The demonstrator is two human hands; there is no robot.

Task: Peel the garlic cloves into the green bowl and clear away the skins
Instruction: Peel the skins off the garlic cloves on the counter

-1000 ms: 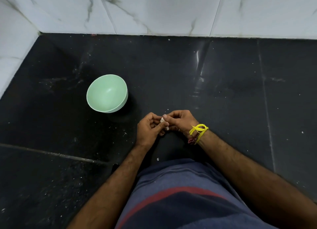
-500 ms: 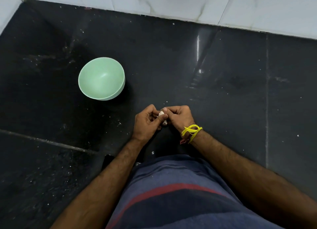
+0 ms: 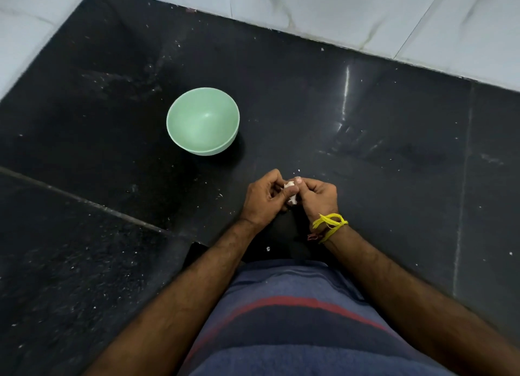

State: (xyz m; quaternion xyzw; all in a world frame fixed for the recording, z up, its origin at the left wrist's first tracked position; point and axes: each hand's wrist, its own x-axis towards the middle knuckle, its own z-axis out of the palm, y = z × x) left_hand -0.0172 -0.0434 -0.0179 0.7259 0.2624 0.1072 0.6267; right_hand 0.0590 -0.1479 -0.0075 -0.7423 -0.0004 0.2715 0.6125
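While both hands meet over the dark counter, pinching one garlic clove between them. Left hand curled round the clove from its side, thumb laid across the pale skin; right hand curled too, fingertips gripping the clove's other end, thumbnail up near the top. Wearing a yellow thread at the right wrist. Held close in front of the body, low over the counter, well apart from the bowl, which sits up and to the left with nothing visible inside. Judging by that bare bowl, very early in the task: peeling in hand, no clove delivered yet.

Risks from here, as a guess only. Slipping: a small, smooth clove squeezed from both ends could shoot out sideways and roll across the counter, missing the bowl. Scattering: small white flecks already dot the counter near the hands, possibly skin, though too small to tell; dry skin torn off so far from the bowl would drift and be tedious to gather later. Bruising: too hard a nail dig would gouge the flesh rather than lift the skin. Cannot tell how much skin remains on the clove, most of it hidden by fingers.
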